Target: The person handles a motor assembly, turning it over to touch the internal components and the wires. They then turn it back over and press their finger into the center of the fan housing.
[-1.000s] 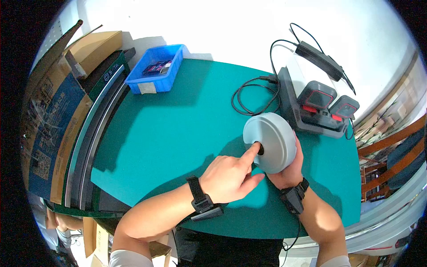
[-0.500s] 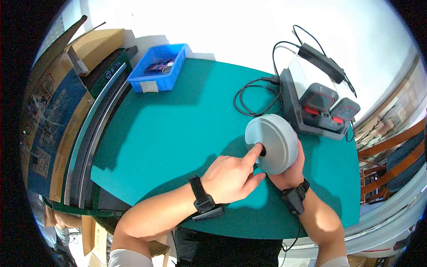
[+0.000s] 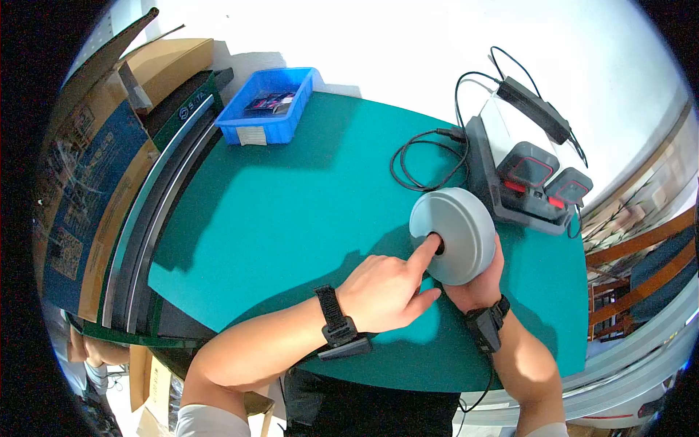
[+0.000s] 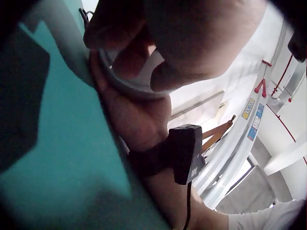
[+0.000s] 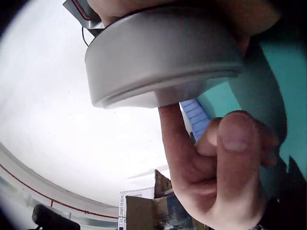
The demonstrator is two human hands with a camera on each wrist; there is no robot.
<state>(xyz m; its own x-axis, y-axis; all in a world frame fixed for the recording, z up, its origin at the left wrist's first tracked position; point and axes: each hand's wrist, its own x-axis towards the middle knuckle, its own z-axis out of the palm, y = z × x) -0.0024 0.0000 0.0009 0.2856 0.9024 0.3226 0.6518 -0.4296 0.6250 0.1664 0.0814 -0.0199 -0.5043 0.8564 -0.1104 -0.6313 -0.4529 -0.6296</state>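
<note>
A round grey drum-shaped piece (image 3: 464,226) with a dark hole in its centre stands tilted over the table in the head view. My right hand (image 3: 480,285) grips it from behind and below, most of those fingers hidden by it. The index finger of my left hand (image 3: 380,290) points straight into the hole, its tip out of sight inside. In the right wrist view, the smooth side wall of the grey piece (image 5: 163,57) shows above the left hand, whose other fingers are bent.
A blue bin (image 3: 266,131) with small packets stands at the back left. Right of it are a coiled black cable (image 3: 419,178) and a charger dock (image 3: 524,204) with a black power brick. Cardboard boxes (image 3: 95,197) line the left side of the green table (image 3: 306,204).
The head view has shifted slightly, so everything sits a little differently in frame. Both hands keep their hold and pointing pose on the grey piece, the index finger staying at its central hole.
</note>
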